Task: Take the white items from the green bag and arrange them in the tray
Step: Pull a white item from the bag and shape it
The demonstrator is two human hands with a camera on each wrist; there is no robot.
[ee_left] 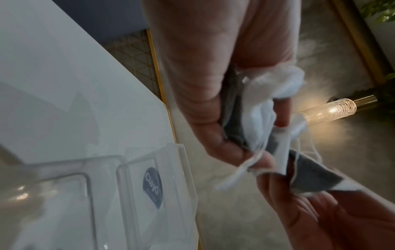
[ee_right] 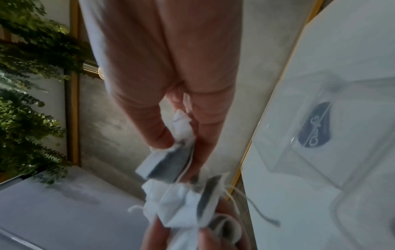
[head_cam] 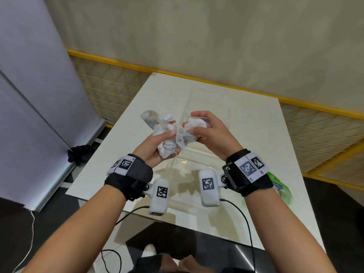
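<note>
Both our hands are raised above the table: our left hand grips one bunch of white tea bags, our right hand pinches one; one clear tray lies below, one green bag beside our right wrist.

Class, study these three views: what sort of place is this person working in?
Probably an indoor data-recording corner in a decorated room: a glossy white table fenced by a yellow mesh barrier, a wall lamp, and leafy plants.

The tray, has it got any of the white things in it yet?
No: the clear tray holds nothing, and both hands grip the white pouches above the table.
</note>
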